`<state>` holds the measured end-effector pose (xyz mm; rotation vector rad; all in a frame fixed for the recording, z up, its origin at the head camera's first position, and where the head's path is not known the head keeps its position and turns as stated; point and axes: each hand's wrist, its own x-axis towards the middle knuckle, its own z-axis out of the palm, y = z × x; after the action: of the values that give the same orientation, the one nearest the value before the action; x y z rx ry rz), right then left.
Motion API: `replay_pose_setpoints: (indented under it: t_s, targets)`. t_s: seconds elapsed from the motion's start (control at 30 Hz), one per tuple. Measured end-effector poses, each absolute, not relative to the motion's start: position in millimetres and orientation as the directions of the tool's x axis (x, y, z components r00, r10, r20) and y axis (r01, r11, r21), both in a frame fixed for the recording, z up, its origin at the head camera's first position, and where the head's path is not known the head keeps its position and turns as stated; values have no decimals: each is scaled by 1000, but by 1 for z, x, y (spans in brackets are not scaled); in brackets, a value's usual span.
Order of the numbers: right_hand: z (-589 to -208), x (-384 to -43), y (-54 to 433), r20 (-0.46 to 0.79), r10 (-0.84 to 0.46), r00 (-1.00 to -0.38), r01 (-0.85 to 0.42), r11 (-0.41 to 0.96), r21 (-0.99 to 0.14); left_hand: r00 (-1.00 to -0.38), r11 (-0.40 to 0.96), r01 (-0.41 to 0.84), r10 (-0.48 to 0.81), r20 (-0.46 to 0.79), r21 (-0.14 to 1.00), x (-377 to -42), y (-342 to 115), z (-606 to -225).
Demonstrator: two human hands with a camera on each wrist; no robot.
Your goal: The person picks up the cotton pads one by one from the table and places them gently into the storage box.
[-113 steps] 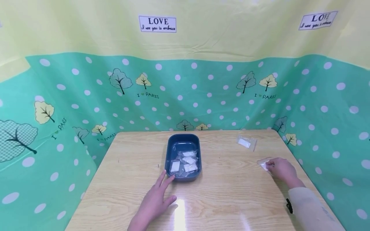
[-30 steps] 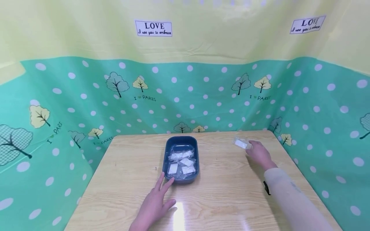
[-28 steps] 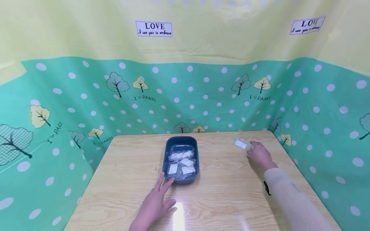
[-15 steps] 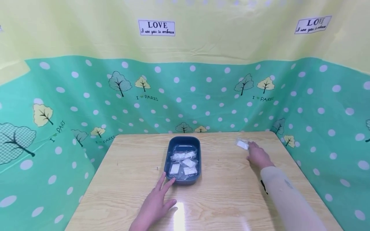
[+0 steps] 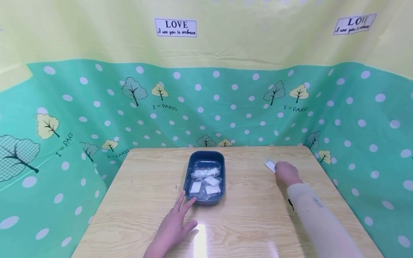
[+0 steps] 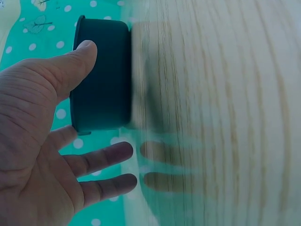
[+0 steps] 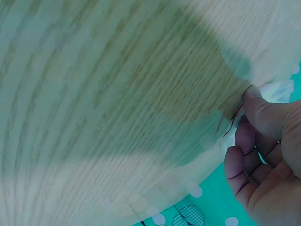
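My right hand (image 5: 288,173) pinches a small clear zip bag (image 5: 270,165) with a white piece inside, at the table's far right. In the right wrist view, the thumb and curled forefinger of that hand (image 7: 268,146) grip the bag's edge, where a red line shows; part of the bag (image 7: 277,92) sticks out past the thumb. A dark blue rectangular box (image 5: 188,179) stands at mid-table, holding several similar bags (image 5: 203,173). My left hand (image 5: 171,229) lies at the box's near left corner, fingers straight and spread, fingertips at its rim; the left wrist view shows its thumb before the box wall (image 6: 106,84).
The wooden table (image 5: 145,200) carries the box and the bag. A green and yellow printed curtain (image 5: 219,107) hangs around its back and sides. A tiny dark speck (image 5: 176,186) lies left of the box.
A bag that my right hand held nearer the right edge now lies in the box. That hand has since reached the far right bag, gripped it and turned it slightly. My left hand stays put.
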<state>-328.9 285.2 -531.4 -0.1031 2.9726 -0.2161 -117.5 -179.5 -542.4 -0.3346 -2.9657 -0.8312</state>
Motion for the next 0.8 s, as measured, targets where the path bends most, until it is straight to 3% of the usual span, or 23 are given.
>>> replay_pose_setpoints:
  t_s: [0.8]
  targets:
    - [-529, -317, 280, -106, -58, -993, -43, 990, -132, -976, 822, 216, 201, 88, 527, -117, -181, -543]
